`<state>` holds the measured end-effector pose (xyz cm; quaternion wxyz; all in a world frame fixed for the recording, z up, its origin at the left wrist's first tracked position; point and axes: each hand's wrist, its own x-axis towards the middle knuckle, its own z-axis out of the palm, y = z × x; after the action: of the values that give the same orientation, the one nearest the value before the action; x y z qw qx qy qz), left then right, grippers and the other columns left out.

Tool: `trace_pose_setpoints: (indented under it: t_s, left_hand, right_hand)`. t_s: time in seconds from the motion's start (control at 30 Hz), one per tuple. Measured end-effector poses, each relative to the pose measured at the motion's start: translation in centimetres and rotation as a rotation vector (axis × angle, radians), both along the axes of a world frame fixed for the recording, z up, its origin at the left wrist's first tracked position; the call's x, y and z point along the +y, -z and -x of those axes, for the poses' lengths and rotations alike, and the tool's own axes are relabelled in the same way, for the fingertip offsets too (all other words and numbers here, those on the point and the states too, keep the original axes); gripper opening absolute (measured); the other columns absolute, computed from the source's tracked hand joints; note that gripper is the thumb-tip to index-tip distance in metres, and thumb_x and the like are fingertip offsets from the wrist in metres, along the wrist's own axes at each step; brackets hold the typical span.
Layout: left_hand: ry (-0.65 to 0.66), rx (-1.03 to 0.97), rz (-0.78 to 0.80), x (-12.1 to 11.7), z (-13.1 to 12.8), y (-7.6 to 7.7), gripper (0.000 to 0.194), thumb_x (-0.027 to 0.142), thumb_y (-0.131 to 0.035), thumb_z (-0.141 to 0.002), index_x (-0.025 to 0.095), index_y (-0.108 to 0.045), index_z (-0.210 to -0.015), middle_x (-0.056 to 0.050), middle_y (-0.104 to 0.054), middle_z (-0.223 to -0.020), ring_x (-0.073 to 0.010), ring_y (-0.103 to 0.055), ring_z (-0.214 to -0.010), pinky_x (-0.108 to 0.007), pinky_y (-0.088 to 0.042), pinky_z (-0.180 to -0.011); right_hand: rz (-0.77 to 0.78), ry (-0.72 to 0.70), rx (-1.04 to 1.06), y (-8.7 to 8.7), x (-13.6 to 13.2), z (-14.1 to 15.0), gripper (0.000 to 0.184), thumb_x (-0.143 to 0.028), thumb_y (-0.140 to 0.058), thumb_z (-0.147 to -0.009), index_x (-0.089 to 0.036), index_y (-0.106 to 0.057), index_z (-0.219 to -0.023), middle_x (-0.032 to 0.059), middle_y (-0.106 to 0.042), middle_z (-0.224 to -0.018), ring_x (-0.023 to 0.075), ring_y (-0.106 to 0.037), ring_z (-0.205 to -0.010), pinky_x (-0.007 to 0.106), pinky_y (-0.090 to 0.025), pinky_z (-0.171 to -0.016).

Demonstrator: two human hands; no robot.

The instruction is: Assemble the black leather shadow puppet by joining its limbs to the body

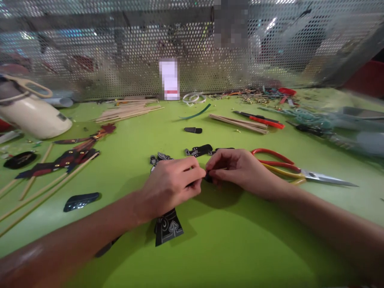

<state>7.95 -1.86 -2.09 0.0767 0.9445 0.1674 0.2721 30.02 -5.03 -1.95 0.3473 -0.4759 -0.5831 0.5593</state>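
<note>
Head view: over the middle of the green worktop point(240, 244), the left hand point(171, 180) and right hand point(240, 170) pinch a small dark piece point(208, 177); uneven pulling could bend it, and the scissors point(313, 176) rightward might snag the right wrist.

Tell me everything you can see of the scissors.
The scissors lie flat on the green table, unheld, beside the right hand. Their shiny, metal-looking blades look closed and taper to a point aimed right. The handles are red and yellow, partly hidden behind the hand; whether they touch it, I can't tell.
</note>
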Motion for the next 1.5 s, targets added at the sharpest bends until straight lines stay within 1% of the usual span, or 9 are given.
trace_pose_setpoints:
  t_s: [0.17, 0.43, 0.63, 0.77, 0.87, 0.93, 1.07, 1.23, 1.5]
  left_hand:
    - [0.02, -0.064, 0.047, 0.3, 0.0, 0.3, 0.007, 0.008, -0.06, -0.092, 0.012, -0.065, -0.094, -0.003, -0.065, -0.087, -0.0108, -0.058, -0.071, -0.022, -0.049, -0.062]
    - [0.006, -0.005, 0.003, 0.2, -0.2, 0.2, 0.007, 0.008, -0.059, -0.09, 0.011, -0.066, -0.09, -0.004, -0.064, -0.085, -0.014, -0.059, -0.073, -0.026, -0.048, -0.063]
    - [0.04, 0.096, -0.023, 0.5, 0.0, 0.1, 0.008, 0.012, -0.057, -0.092, 0.012, -0.064, -0.09, -0.005, -0.062, -0.086, -0.0167, -0.058, -0.075, -0.028, -0.046, -0.064]
    - [0.04, 0.097, 0.119, 0.6, 0.1, -0.3, 0.006, 0.011, -0.06, -0.089, 0.012, -0.064, -0.093, -0.006, -0.063, -0.091, -0.018, -0.059, -0.081, -0.03, -0.047, -0.069]
    - [-0.007, 0.015, 0.289, 0.5, 0.1, -0.9, 0.011, 0.007, -0.059, -0.087, 0.013, -0.064, -0.095, -0.005, -0.063, -0.093, -0.0155, -0.058, -0.081, -0.028, -0.049, -0.073]
    - [-0.036, -0.068, 0.326, 0.4, 0.1, -1.2, 0.007, 0.009, -0.06, -0.088, 0.013, -0.063, -0.093, -0.003, -0.062, -0.089, -0.0132, -0.056, -0.076, -0.026, -0.048, -0.07]
    - [0.031, -0.135, 0.255, 0.2, 0.0, -1.3, 0.009, 0.013, -0.064, -0.09, 0.013, -0.063, -0.099, -0.004, -0.062, -0.095, -0.013, -0.057, -0.081, -0.025, -0.049, -0.07]
    - [0.04, -0.15, 0.061, -0.2, 0.0, -1.3, 0.01, 0.014, -0.061, -0.095, 0.009, -0.065, -0.102, -0.008, -0.065, -0.097, -0.0147, -0.06, -0.084, -0.026, -0.051, -0.071]
    - [0.019, -0.11, -0.084, -0.5, 0.1, -1.5, 0.009, 0.01, -0.061, -0.094, 0.006, -0.068, -0.098, -0.009, -0.069, -0.09, -0.0151, -0.064, -0.078, -0.026, -0.053, -0.067]
  right_hand:
    - [0.008, -0.023, 0.028, -0.1, 0.0, 0.1, 0.013, -0.02, -0.074, -0.076, -0.015, -0.068, -0.087, 0.0009, -0.071, -0.079, 0.0102, -0.065, -0.066, 0.022, -0.055, -0.065]
    - [-0.006, -0.019, -0.077, 0.1, 0.0, 0.2, 0.008, -0.016, -0.063, -0.084, -0.016, -0.068, -0.09, -0.0012, -0.068, -0.077, 0.0074, -0.062, -0.057, 0.02, -0.051, -0.056]
    - [-0.084, -0.034, -0.139, 0.3, -0.2, 0.3, 0.008, -0.015, -0.061, -0.086, -0.015, -0.065, -0.093, -0.001, -0.065, -0.077, 0.0072, -0.059, -0.056, 0.019, -0.049, -0.052]
    - [-0.11, -0.037, -0.165, 0.1, -0.4, 0.4, 0.006, -0.019, -0.063, -0.087, -0.016, -0.065, -0.091, -0.0023, -0.062, -0.07, 0.0065, -0.054, -0.053, 0.018, -0.045, -0.048]
    - [-0.057, -0.038, -0.067, -0.2, -0.4, 0.4, 0.012, -0.025, -0.068, -0.086, -0.015, -0.065, -0.092, -0.002, -0.064, -0.067, 0.0072, -0.056, -0.05, 0.019, -0.046, -0.047]
    - [-0.013, -0.038, 0.007, -0.3, -0.4, 0.3, 0.018, -0.03, -0.072, -0.084, -0.015, -0.065, -0.09, -0.0015, -0.065, -0.066, 0.0078, -0.058, -0.049, 0.019, -0.047, -0.046]
    - [0.029, -0.036, 0.099, -0.4, -0.4, 0.3, 0.027, -0.037, -0.078, -0.081, -0.014, -0.066, -0.087, -0.0021, -0.064, -0.061, 0.0077, -0.058, -0.048, 0.019, -0.048, -0.048]
    - [0.056, -0.01, 0.141, -0.4, -0.6, 0.4, 0.026, -0.035, -0.08, -0.079, -0.013, -0.067, -0.085, -0.0022, -0.063, -0.059, 0.0068, -0.055, -0.047, 0.017, -0.047, -0.047]
    - [0.009, -0.005, 0.041, -0.7, -1.0, 0.8, 0.022, -0.035, -0.071, -0.087, -0.014, -0.066, -0.082, -0.0016, -0.061, -0.06, 0.0078, -0.055, -0.048, 0.019, -0.047, -0.047]
